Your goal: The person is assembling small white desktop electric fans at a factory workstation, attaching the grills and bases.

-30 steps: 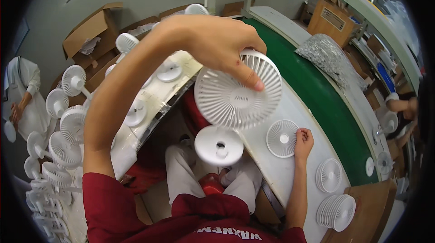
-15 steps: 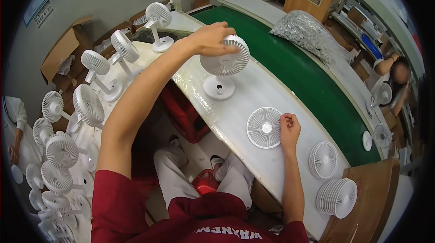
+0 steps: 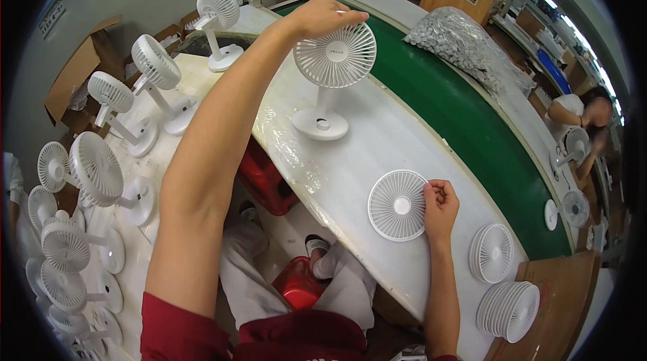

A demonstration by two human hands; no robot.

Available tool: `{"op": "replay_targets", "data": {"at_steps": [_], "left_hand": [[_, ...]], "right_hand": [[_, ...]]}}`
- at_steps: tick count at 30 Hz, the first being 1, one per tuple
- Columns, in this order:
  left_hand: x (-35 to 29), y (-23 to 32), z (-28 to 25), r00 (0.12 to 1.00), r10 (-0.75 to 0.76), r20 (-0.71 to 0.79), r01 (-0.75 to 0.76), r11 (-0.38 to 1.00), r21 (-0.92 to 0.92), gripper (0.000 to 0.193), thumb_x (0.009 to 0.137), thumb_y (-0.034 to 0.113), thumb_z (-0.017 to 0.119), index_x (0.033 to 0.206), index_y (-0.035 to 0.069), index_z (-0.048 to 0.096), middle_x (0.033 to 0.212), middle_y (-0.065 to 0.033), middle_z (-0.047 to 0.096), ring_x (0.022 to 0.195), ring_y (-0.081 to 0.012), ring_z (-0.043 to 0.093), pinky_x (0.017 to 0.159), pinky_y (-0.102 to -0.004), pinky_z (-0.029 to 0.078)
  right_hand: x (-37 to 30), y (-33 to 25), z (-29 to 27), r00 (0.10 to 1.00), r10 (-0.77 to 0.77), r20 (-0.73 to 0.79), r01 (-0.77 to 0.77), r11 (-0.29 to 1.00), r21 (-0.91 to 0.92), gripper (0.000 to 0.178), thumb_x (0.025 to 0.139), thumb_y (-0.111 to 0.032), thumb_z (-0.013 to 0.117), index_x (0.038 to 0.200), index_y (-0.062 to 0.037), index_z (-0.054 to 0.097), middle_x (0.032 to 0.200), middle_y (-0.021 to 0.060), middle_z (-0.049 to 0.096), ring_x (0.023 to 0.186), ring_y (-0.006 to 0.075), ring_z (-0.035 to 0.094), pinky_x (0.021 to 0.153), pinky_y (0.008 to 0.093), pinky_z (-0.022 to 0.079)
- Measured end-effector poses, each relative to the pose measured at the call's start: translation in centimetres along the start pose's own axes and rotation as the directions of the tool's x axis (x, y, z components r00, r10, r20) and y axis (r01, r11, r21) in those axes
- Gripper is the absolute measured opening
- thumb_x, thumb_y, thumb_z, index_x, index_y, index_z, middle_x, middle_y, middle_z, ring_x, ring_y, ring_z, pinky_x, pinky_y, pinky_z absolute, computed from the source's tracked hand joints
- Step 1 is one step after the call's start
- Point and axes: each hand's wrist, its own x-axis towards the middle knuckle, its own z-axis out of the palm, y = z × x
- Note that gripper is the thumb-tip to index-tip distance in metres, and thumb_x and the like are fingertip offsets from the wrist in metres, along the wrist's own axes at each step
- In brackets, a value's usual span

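left hand: outstretched (knuckles up), clamped atop fan | right hand: pinching grille

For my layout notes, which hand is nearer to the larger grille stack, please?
Right. The right hand, at the edge of a single grille, is left of the larger grille stack and beyond it; the left hand is farther away, at the top of a standing fan.

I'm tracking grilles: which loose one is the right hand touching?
The single grille, its rim at the right hand; the stacked grilles stand apart, untouched.
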Motion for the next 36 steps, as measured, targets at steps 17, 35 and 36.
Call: {"op": "replay_targets", "data": {"at_steps": [17, 35, 36], "left_hand": [[0.5, -0.5, -1.0, 0.999, -0.019, 0.03, 0.024, 0.981, -0.193, 0.048, 0.087, 0.051, 0.067, 0.102, 0.007, 0.08, 0.088, -0.0064, 0.073, 0.075, -0.0174, 0.065, 0.072, -0.031, 0.053], [-0.9, -1.8, -2.1, 1.0, 0.007, -0.025, -0.013, 0.975, -0.223, 0.049, 0.092, 0.05, 0.063, 0.097, 0.003, 0.077, 0.085, -0.0045, 0.071, 0.067, -0.0119, 0.061, 0.062, -0.0245, 0.05], [-1.1, -1.8, -2.1, 1.0, 0.005, -0.026, -0.011, 0.971, -0.24, 0.049, 0.092, 0.05, 0.062, 0.096, 0.004, 0.076, 0.084, -0.0039, 0.07, 0.065, -0.0112, 0.06, 0.06, -0.0231, 0.049]], "right_hand": [[-0.3, -0.9, -0.4, 1.0, 0.001, 0.001, -0.001, 0.999, -0.05, 0.007, 0.09, -0.002, 0.063, 0.094, 0.0027, 0.065, 0.077, 0.0028, 0.058, 0.065, 0.0065, 0.045, 0.059, 0.0174, 0.04], [-0.6, -0.2, 0.8, 0.995, -0.093, -0.025, 0.092, 0.994, -0.057, 0.007, 0.086, -0.003, 0.067, 0.09, 0.0026, 0.067, 0.073, 0.0034, 0.06, 0.064, 0.0086, 0.048, 0.058, 0.0203, 0.042], [-0.7, -0.3, 1.0, 0.994, -0.104, -0.025, 0.102, 0.993, -0.059, 0.007, 0.086, -0.003, 0.067, 0.09, 0.0023, 0.067, 0.072, 0.0034, 0.06, 0.063, 0.0089, 0.048, 0.057, 0.0209, 0.041]]}}
